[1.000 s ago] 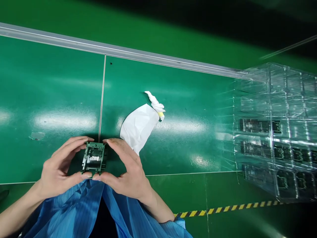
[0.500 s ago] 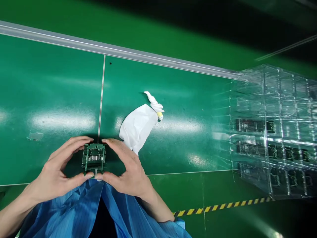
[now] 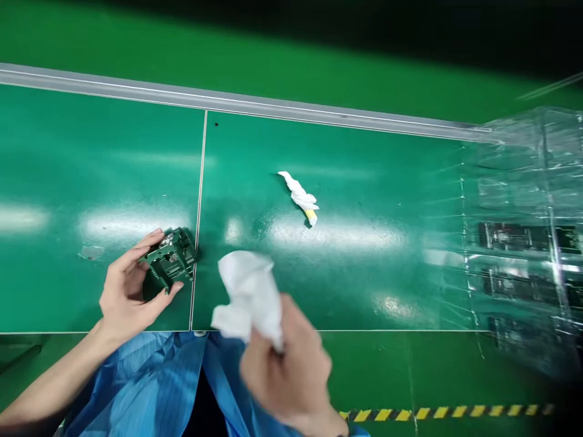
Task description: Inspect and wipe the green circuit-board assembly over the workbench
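My left hand [image 3: 125,288] grips a small dark green circuit-board module [image 3: 169,258] between thumb and fingers, tilted, just above the green table [image 3: 364,200] near a seam line. My right hand [image 3: 286,370], blurred by motion, is closed around a crumpled white cloth [image 3: 249,297] and holds it up to the right of the module. A small twisted white wipe with a yellow tip [image 3: 300,197] lies on the table farther back.
A stack of clear plastic trays [image 3: 523,243] holding dark boards stands at the right. A grey metal rail [image 3: 255,106] runs along the table's far edge. Yellow-black hazard tape [image 3: 446,413] marks the floor at lower right. Blue sleeves [image 3: 150,388] cover my lap area.
My right hand let go of the module and picked the white cloth off the table. The left hand now holds the module alone, tilted. The small twisted wipe stays on the table.
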`<control>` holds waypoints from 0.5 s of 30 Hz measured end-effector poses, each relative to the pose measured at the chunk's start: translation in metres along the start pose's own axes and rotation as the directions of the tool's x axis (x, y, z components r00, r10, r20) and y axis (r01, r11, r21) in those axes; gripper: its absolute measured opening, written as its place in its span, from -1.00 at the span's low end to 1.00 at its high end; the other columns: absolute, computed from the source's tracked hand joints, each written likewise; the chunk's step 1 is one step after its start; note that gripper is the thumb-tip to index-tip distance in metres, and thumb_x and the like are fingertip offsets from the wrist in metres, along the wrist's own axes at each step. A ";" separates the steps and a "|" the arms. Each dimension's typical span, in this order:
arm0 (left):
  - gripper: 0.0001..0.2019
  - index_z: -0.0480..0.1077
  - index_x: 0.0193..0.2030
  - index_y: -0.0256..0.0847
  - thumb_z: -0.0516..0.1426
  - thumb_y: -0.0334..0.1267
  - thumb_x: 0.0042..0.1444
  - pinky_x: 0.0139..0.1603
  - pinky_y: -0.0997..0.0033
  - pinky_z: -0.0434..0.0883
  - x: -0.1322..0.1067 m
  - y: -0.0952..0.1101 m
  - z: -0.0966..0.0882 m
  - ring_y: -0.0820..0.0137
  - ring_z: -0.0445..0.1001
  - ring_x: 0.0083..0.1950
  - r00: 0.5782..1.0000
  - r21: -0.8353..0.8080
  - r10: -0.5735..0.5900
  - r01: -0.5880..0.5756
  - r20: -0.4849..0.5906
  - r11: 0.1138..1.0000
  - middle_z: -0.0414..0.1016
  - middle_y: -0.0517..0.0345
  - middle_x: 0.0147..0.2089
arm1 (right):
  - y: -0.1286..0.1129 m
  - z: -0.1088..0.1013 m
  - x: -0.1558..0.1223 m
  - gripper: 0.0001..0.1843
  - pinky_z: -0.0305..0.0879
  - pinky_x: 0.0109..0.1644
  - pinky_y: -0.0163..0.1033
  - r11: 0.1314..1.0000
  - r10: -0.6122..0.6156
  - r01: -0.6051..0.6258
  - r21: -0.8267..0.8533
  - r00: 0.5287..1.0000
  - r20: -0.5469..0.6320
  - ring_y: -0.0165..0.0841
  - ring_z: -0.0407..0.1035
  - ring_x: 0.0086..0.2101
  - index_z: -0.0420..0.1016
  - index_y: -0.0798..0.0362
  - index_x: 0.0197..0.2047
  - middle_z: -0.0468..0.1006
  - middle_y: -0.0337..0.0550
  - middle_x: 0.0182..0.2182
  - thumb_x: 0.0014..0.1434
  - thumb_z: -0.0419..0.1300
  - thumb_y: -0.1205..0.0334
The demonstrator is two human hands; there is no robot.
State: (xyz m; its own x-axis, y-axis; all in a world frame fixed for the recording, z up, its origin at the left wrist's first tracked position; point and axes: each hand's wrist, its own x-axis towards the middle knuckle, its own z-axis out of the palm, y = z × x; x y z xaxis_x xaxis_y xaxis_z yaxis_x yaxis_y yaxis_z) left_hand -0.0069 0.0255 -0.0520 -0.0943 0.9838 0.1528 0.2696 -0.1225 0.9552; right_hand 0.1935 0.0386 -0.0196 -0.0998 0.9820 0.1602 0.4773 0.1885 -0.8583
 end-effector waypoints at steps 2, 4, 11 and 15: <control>-0.39 0.30 0.23 -0.19 0.30 -0.50 0.02 0.42 0.27 0.21 0.000 0.001 0.003 0.32 0.30 0.28 0.997 0.067 0.080 -0.080 -0.002 0.995 0.35 0.09 0.24 | -0.023 0.018 -0.008 -0.67 0.50 -0.20 -0.24 0.998 -0.064 0.062 0.024 0.993 0.096 -0.28 0.49 -0.20 0.38 0.14 -0.01 0.57 0.00 -0.19 0.18 -0.03 0.46; -0.57 0.30 0.24 -0.10 0.13 -0.43 0.25 0.46 0.28 0.14 -0.001 0.006 0.004 0.39 0.24 0.32 0.995 0.087 0.094 -0.095 0.020 0.992 0.31 0.23 0.27 | -0.037 0.039 -0.013 -0.67 0.50 -0.20 -0.16 0.996 -0.078 0.080 -0.031 0.995 0.069 -0.21 0.48 -0.16 0.37 0.16 -0.02 0.57 0.05 -0.14 0.14 0.00 0.47; -0.51 0.16 0.32 -0.03 -0.06 -0.53 0.32 0.51 -0.01 0.00 -0.009 0.013 -0.003 0.36 0.11 0.38 0.989 0.245 0.090 -0.117 0.120 0.962 0.15 0.35 0.37 | -0.038 0.061 -0.013 -0.66 0.47 0.03 -0.10 0.997 -0.015 0.002 0.079 0.985 0.171 -0.22 0.41 0.00 0.30 0.14 0.02 0.49 0.07 0.02 0.16 -0.02 0.45; -0.47 0.19 0.31 -0.04 0.20 -0.30 0.22 0.49 0.02 0.09 -0.009 0.008 -0.006 0.25 0.19 0.35 0.989 0.208 0.069 -0.094 0.128 0.974 0.21 0.23 0.34 | -0.035 0.045 -0.012 -0.70 0.49 -0.01 -0.10 0.978 -0.027 -0.009 0.207 0.985 0.168 -0.23 0.46 -0.06 0.30 0.18 -0.02 0.52 0.12 -0.04 0.17 -0.03 0.49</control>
State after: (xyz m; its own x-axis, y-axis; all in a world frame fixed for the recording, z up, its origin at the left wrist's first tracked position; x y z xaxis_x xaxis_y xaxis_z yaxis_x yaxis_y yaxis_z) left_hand -0.0098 0.0144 -0.0445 0.0477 0.9817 0.1844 0.4703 -0.1849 0.8629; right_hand 0.1386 0.0193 -0.0130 -0.2580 0.9611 0.0987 0.2874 0.1738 -0.9419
